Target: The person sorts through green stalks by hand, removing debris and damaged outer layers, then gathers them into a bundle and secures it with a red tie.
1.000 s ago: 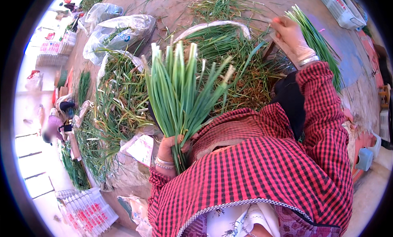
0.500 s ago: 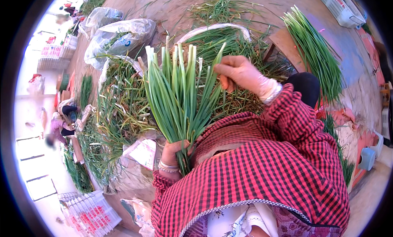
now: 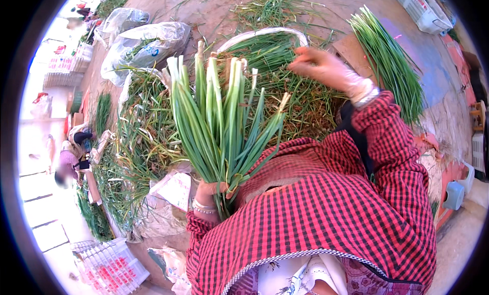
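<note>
A bunch of garlic chives (image 3: 216, 127) stands fanned out in front of me, its pale stem ends up and its green leaves down. Wrapped round the leaf end is my left hand (image 3: 211, 189), closed on the bunch. My right hand (image 3: 323, 68) is raised to the right of the stems, apart from them. Motion smears its fingers, so I cannot see whether anything is between them. Below that hand lies a heap of trimmed leaves and brown scraps (image 3: 305, 101). One stalk of the bunch leans out to the right with a yellowish tip.
Long chives (image 3: 389, 65) lie stacked at the far right on a board. A white-rimmed sack (image 3: 265, 32) of green leaves is ahead. Plastic bags (image 3: 153, 48) sit at the far left, above more trimmings (image 3: 145, 127). White crates (image 3: 112, 267) stand near left; another person (image 3: 71, 157) sits beyond.
My right hand has moved away from the bunch, up and to the right. The right-hand stalk now leans further outward. My left hand keeps its hold.
</note>
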The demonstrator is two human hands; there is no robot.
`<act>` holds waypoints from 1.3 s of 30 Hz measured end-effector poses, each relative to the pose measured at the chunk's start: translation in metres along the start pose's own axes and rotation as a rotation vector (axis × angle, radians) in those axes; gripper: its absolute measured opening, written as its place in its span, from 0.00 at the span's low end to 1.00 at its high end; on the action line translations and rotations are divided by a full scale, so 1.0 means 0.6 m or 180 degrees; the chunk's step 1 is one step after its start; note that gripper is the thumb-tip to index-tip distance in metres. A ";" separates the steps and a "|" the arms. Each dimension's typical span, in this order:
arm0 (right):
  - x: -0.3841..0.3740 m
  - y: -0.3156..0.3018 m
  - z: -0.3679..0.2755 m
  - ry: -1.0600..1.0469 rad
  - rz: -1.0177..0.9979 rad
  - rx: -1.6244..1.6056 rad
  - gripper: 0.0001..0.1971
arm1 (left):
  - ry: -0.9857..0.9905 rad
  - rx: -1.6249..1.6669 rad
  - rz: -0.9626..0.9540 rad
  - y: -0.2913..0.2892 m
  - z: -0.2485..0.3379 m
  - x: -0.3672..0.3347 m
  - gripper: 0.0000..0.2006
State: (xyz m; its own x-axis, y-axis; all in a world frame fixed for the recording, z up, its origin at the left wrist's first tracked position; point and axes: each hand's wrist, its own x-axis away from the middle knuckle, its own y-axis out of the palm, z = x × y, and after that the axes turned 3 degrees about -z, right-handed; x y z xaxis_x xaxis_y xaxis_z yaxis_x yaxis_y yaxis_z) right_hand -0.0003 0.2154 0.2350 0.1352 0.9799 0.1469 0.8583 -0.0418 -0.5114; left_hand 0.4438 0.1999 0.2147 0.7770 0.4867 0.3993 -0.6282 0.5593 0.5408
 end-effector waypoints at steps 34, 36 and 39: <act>0.049 0.143 0.004 0.0066 -0.1941 -0.0790 0.16 | -0.0072 0.0588 -0.0333 -0.044 -0.007 0.024 0.28; 0.050 0.132 0.007 -0.0116 -0.1412 -0.0794 0.14 | -0.0112 0.0758 -0.0305 -0.055 -0.011 0.035 0.26; 0.031 0.080 0.041 -0.0078 -0.0286 -0.0666 0.14 | -0.0176 0.0976 -0.0257 -0.064 -0.023 0.040 0.24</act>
State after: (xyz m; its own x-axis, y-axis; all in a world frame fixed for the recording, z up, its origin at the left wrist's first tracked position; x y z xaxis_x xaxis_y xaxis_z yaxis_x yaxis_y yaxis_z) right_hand 0.0311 0.2367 0.1924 0.0438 0.9858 0.1620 0.9506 0.0087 -0.3102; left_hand 0.4860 0.1993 0.1930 0.8301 0.4071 0.3811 -0.5297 0.3622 0.7670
